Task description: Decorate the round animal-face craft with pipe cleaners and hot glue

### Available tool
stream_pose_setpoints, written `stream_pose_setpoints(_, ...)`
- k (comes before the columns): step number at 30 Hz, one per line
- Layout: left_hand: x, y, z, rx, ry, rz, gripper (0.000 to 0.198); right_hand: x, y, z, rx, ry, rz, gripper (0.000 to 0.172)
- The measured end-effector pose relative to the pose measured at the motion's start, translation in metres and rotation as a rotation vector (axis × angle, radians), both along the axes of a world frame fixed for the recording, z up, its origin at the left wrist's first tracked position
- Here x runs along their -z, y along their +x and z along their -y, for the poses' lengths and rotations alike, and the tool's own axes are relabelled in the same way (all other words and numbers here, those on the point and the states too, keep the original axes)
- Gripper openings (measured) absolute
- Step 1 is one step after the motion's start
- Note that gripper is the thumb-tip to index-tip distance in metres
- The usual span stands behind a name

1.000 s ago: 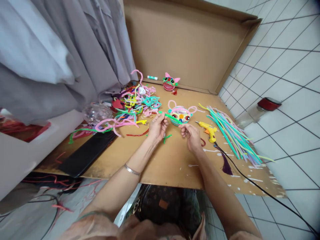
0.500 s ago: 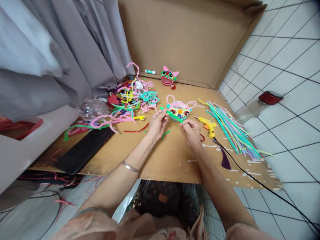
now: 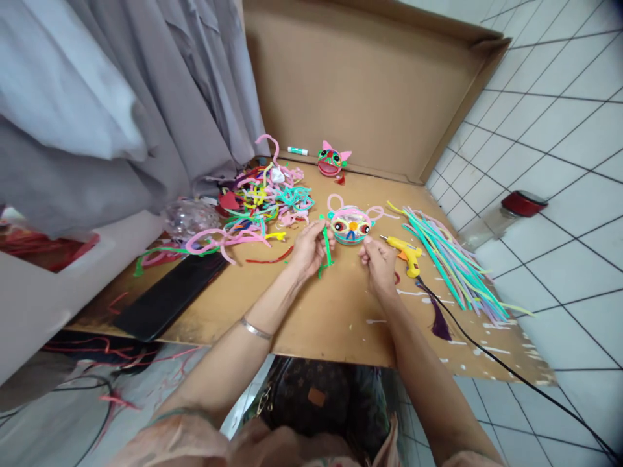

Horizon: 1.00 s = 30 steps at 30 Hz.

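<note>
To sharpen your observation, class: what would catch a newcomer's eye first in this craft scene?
The bright animal face made of pipe cleaners sits at the centre. The left hand pinches a green pipe cleaner beside it. A colourful tangle lies to the left and a straight bundle to the right.

One head-worn camera looks forward and steeply down from close above the cardboard worktop [image 3: 316,318], left hand [image 3: 311,250] and right hand [image 3: 379,263] mid-frame, grey curtain [image 3: 97,97] at 10 o'clock, tiled floor [image 3: 559,130] at 2 o'clock.
</note>
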State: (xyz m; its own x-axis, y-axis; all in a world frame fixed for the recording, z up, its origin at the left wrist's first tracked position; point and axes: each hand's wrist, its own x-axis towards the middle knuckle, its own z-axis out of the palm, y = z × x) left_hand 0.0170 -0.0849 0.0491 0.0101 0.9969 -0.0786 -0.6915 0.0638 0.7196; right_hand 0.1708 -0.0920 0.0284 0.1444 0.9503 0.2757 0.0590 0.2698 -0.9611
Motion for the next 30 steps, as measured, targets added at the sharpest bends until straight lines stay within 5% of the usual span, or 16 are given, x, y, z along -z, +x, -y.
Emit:
stream_pose_setpoints(6,0.006,0.001,0.005,0.334,0.218,-0.359,0.031,-0.006,0.011,-0.005,-0.149,-0.004,-0.092,0.031)
stream_pose_setpoints(14,0.008,-0.003,0.007,0.357,0.326,-0.728,0.028,-0.019,0.021,-0.002,-0.358,-0.099,-0.042,0.030)
stream_pose_setpoints(30,0.007,-0.006,0.008,0.417,0.357,-0.799,0.032,-0.019,0.022,-0.002,-0.297,-0.106,0.050,0.026)
